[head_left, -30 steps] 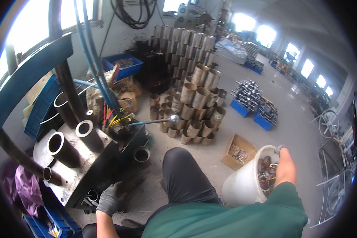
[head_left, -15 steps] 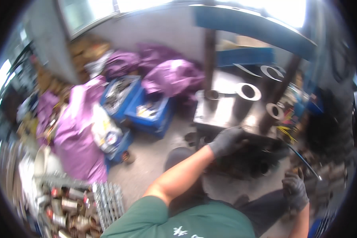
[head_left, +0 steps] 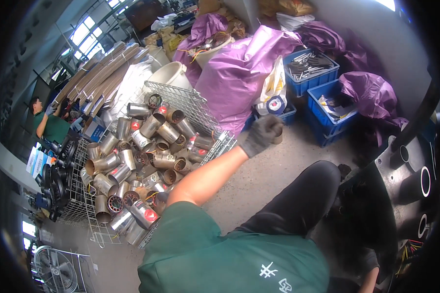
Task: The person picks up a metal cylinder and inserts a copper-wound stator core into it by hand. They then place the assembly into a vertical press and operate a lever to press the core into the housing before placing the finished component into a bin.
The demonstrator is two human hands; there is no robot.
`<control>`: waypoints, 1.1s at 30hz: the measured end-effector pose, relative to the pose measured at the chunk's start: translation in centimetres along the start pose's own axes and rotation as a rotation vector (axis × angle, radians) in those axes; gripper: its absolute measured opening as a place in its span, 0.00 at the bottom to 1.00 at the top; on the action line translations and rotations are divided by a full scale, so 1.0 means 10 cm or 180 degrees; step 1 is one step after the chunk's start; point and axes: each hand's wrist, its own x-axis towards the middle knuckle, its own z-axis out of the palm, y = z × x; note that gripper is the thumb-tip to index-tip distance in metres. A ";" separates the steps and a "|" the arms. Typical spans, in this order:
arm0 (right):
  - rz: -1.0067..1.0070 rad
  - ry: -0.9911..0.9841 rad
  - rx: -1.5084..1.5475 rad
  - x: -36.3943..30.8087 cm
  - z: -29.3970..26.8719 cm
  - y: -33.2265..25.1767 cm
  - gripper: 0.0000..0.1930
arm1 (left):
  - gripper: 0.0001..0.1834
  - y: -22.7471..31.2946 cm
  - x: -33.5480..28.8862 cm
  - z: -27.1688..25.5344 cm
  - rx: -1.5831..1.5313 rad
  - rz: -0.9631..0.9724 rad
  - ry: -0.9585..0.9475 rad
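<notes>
My left hand (head_left: 263, 136), in a dark grey glove, is stretched out in the middle of the view with its fingers curled in. Nothing shows in it. It is nearest the corner of a wire mesh basket (head_left: 226, 147), apart from it. Heaped in that basket lie many metal motor housings (head_left: 168, 133), open tubes, some with red labels and windings inside. My right hand (head_left: 369, 261), also gloved, is low at the right beside the dark workbench (head_left: 376, 190); shadow hides its fingers. Upright metal tubes (head_left: 415, 185) stand on the bench.
Blue crates (head_left: 312, 78) with metal parts stand on the floor ahead, beside purple sacks (head_left: 239, 78). A small brown cylinder (head_left: 277, 139) sits on the floor just past my left hand. At far left are a co-worker (head_left: 54, 124), stacked boards (head_left: 100, 73) and a floor fan (head_left: 56, 268).
The view has swung left, bringing the basket of motor housings to the middle. My left hand has left the workbench edge and moved left toward the basket. My right hand is now in shadow.
</notes>
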 end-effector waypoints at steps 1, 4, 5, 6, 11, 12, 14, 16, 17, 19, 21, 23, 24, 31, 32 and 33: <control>-0.0065 -0.0082 -0.0081 0.01 0.06 0.15 0.11 | 0.07 -0.14 -0.14 -0.38 0.0297 -0.0346 0.0020; -0.0154 -0.0262 -0.0022 0.18 0.11 0.07 0.12 | 0.09 -0.71 -0.69 -1.54 0.1147 -0.0667 0.0837; -0.0089 -0.0300 0.0225 0.26 0.10 -0.16 0.12 | 0.10 -0.79 -0.93 -1.89 0.1054 -0.0970 0.1116; 0.0000 -0.0324 0.0456 0.30 0.04 -0.39 0.12 | 0.09 -0.79 -1.15 -2.23 0.1626 -0.1341 0.1221; 0.0695 -0.1650 -0.0792 0.16 -0.08 0.21 0.24 | 0.18 -1.42 -2.07 -3.54 0.2880 -0.2566 0.1403; 0.0878 -0.1902 -0.1071 0.05 -0.16 0.43 0.27 | 0.17 -1.49 -2.15 -3.63 0.2751 -0.3013 0.1437; 0.0174 -0.2126 -0.1790 0.06 -0.12 0.95 0.29 | 0.22 -1.40 -2.40 -4.07 0.3244 -0.3437 0.1348; -0.0222 -0.2171 -0.2203 -0.04 -0.08 1.22 0.31 | 0.25 -1.66 -2.59 -4.29 0.3223 -0.3654 0.1253; -0.0358 -0.2250 -0.2249 0.05 -0.03 1.26 0.31 | 0.27 -1.58 -2.74 -4.38 0.3300 -0.3840 0.1150; -0.0433 -0.2280 -0.2045 0.02 -0.06 1.43 0.32 | 0.30 -1.59 -2.84 -4.27 0.3330 -0.4132 0.0695; -0.0422 -0.2263 -0.1517 -0.04 -0.19 1.54 0.33 | 0.32 -1.61 -2.89 -4.06 0.3532 -0.3801 -0.0109; -0.0102 -0.2265 -0.1578 -0.24 -0.37 1.53 0.33 | 0.36 -1.50 -2.54 -3.49 0.3560 -0.3683 -0.0979; -0.0035 -0.2282 -0.1537 -0.23 -0.31 1.50 0.33 | 0.36 -1.35 -2.41 -3.41 0.3737 -0.3454 -0.1318; 0.0559 -0.2220 -0.0792 -0.43 -0.35 1.32 0.35 | 0.37 -1.27 -1.99 -3.00 0.3480 -0.2844 -0.2217; 0.1050 -0.2144 -0.0366 -0.44 -0.33 1.26 0.36 | 0.37 -1.33 -1.96 -2.94 0.3446 -0.2714 -0.2209; 0.1542 -0.1996 0.0050 -0.46 -0.32 1.20 0.37 | 0.36 -1.46 -1.94 -2.87 0.3398 -0.2579 -0.2209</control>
